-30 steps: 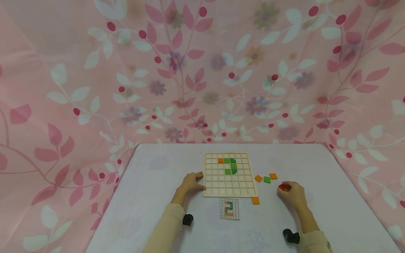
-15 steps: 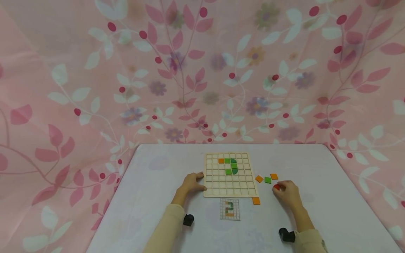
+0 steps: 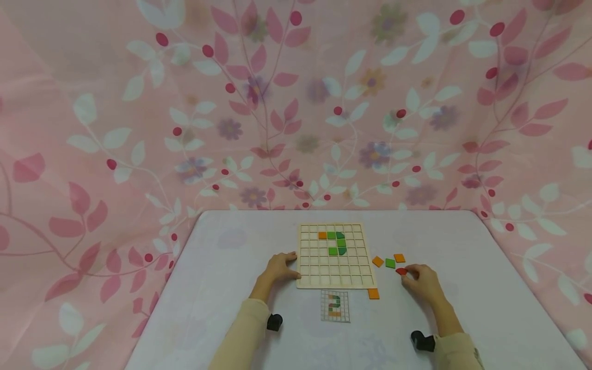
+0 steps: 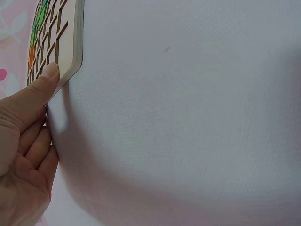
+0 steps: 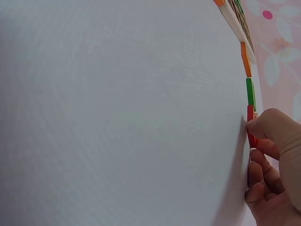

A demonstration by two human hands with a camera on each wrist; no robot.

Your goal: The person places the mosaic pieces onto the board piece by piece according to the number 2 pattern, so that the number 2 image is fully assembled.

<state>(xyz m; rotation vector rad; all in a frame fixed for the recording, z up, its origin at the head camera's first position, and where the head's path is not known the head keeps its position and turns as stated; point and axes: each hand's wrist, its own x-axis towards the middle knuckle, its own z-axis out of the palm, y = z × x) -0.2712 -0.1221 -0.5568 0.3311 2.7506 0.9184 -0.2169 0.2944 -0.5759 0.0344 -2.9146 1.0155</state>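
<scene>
We see the left hand (image 3: 279,268) at the left side of the grid board (image 3: 336,268), its fingers relaxed and spread along the edge; the left wrist view shows its thumb resting on the board near a corner. The right hand (image 3: 424,281) pinches a red piece (image 3: 401,271) between thumb and fingers, low over the desk (image 3: 222,288), to the right of the board. We cannot tell whether the red piece touches the desk.

Just beside it lie a loose green square (image 3: 390,263) and two orange squares, one nearer the board (image 3: 377,261), the other farther off (image 3: 400,258). Another orange tile (image 3: 373,293) sits at the board's near right corner.

On the board we count six pieces: an orange square (image 3: 322,235), three light green squares (image 3: 331,235) and two dark green rounded pieces (image 3: 342,251). A printed card (image 3: 335,306) lies in front, bearing a coloured grid pattern. Floral cloth (image 3: 296,103) hangs behind the desk.
</scene>
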